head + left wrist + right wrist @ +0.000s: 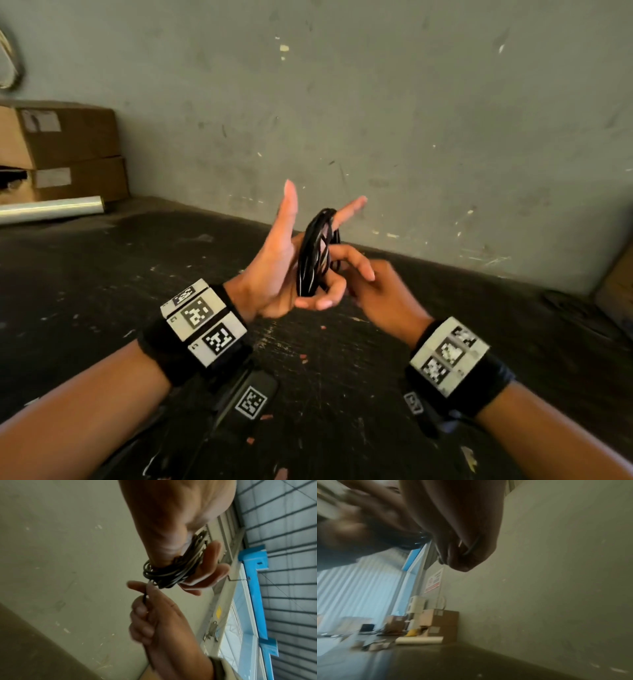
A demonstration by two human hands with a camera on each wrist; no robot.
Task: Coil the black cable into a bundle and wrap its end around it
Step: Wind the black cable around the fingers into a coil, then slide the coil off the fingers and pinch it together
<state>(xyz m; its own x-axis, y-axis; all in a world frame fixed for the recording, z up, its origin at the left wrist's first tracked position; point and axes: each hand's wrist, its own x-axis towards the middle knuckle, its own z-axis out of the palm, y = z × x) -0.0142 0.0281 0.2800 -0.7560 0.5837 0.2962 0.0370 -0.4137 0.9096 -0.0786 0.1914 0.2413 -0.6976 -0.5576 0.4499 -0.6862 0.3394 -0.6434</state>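
Observation:
The black cable is wound into a coil that hangs between the thumb and an outstretched finger of my raised left hand, whose fingers stand straight and spread. My right hand sits just right of the coil and pinches the cable's loose end. In the left wrist view the coil wraps my thumb and fingers, and right-hand fingertips pinch the short end close below it. The right wrist view is blurred; a thin strand crosses my curled fingers.
Both hands hover above a dark scuffed table close to a grey wall. Stacked cardboard boxes and a roll of clear film lie at the back left. More cardboard leans at the right edge.

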